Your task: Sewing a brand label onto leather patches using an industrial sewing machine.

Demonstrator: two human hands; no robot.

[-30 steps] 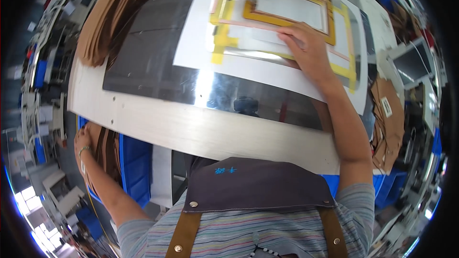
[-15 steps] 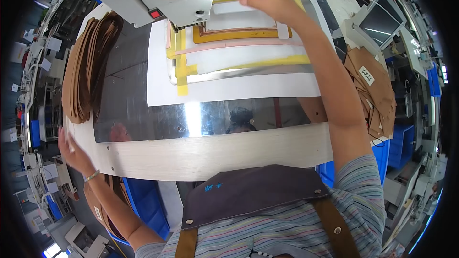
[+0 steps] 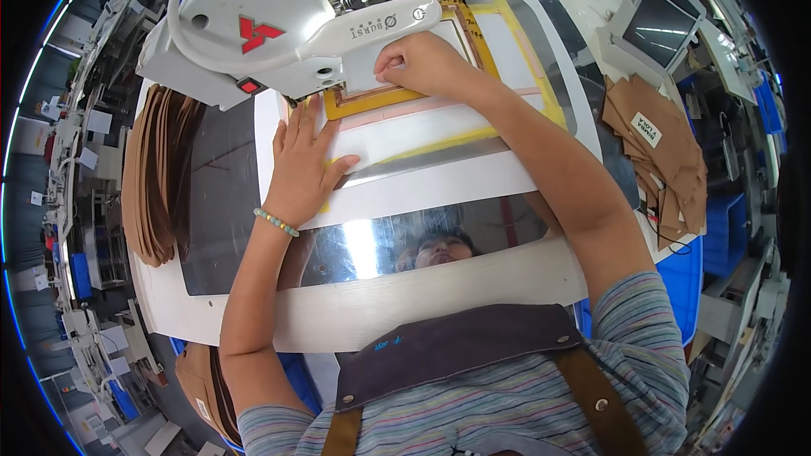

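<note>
My left hand [image 3: 308,156] lies flat with fingers spread at the left end of a white template [image 3: 405,129] edged with yellow and pink tape. Its fingertips reach close under the grey sewing machine head [image 3: 291,38]. Above the yellow rectangular frame [image 3: 365,104] on the template, my right hand [image 3: 427,66] is closed, fingertips pressed together. Whatever it may hold is too small or hidden to make out. The template rests on a large white sheet [image 3: 414,194], which lies over a shiny metal plate [image 3: 473,247].
A folded stack of brown pieces [image 3: 152,181] stands at the left. More brown pieces [image 3: 629,110], one with a white label, lie at the right near a screen [image 3: 665,21]. Blue bins [image 3: 684,279] and further brown pieces [image 3: 196,380] sit below the table edge [image 3: 422,287].
My left hand has come from beyond the table's left edge onto the template. My right hand has moved left and nearer, from the machine arm's end to over the yellow frame.
</note>
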